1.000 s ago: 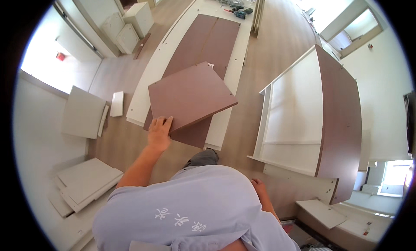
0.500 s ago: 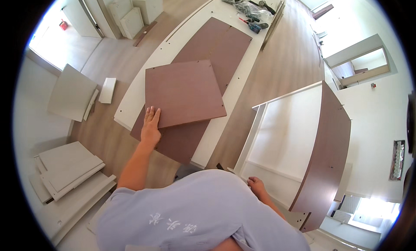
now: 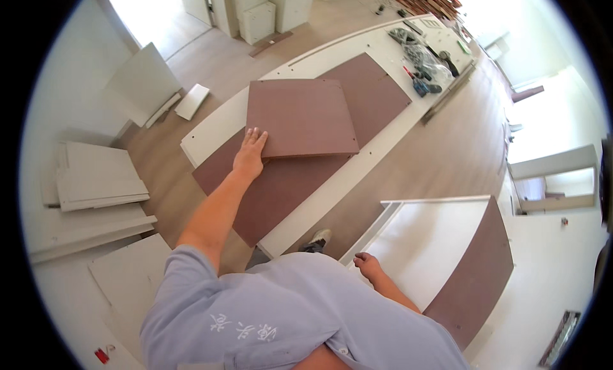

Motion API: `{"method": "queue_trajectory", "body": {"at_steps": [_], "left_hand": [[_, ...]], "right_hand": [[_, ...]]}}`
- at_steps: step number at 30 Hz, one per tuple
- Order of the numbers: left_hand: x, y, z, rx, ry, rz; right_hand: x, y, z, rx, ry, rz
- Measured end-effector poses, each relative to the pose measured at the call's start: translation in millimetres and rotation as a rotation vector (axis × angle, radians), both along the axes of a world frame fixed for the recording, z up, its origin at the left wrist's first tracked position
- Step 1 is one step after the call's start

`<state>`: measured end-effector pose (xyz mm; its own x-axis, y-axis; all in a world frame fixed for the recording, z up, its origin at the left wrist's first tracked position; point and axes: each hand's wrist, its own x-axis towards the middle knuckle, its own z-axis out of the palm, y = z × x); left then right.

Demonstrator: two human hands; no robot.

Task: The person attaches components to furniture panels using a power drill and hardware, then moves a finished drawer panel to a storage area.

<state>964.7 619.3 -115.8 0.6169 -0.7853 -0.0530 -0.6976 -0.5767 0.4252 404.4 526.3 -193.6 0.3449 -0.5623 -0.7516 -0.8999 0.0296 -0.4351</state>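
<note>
My left hand (image 3: 249,159) is open, its fingers flat on the near left corner of a square brown panel (image 3: 300,118). That panel lies askew on a longer brown panel (image 3: 281,194), which rests on a long white board (image 3: 281,239). Down by my right side, my right hand (image 3: 367,266) has its fingers curled beside the near edge of a white panel assembly (image 3: 434,242) with a brown side panel (image 3: 476,274). Whether anything is inside those fingers is hidden.
A blue-black power drill (image 3: 424,87) and clear plastic bags (image 3: 428,60) lie at the board's far end. White panels (image 3: 105,178) are stacked at left, another panel (image 3: 143,83) leaning behind them. My shoe (image 3: 322,238) stands beside the white board.
The view has turned, so the boards sit differently in the picture. The square panel appears to have slid farther away along the long brown panel, with my left hand still on it.
</note>
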Motion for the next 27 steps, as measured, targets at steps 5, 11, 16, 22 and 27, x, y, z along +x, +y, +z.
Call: {"method": "queue_trajectory", "body": {"at_steps": [5, 11, 16, 22, 27], "left_hand": [[-44.2, -51.1, 14.6, 0.099, -0.058, -0.023], [-90.0, -109.3, 17.8, 0.137, -0.071, 0.028], [-100.9, -155.9, 8.1, 0.19, -0.066, 0.021], [-82.5, -156.7, -5.1, 0.241, -0.085, 0.033], [-84.3, -166.0, -2.5, 0.247, -0.072, 0.001]], "right_hand": [[-13.8, -55.0, -31.9, 0.034, -0.042, 0.082], [-54.5, -130.6, -49.6, -0.019, -0.045, 0.071], [-71.3, -185.5, -85.2, -0.149, -0.03, -0.088], [-36.9, -234.7, -15.5, -0.224, -0.114, -0.133], [-37.5, -267.2, -30.2, -0.192, -0.119, -0.127]]}}
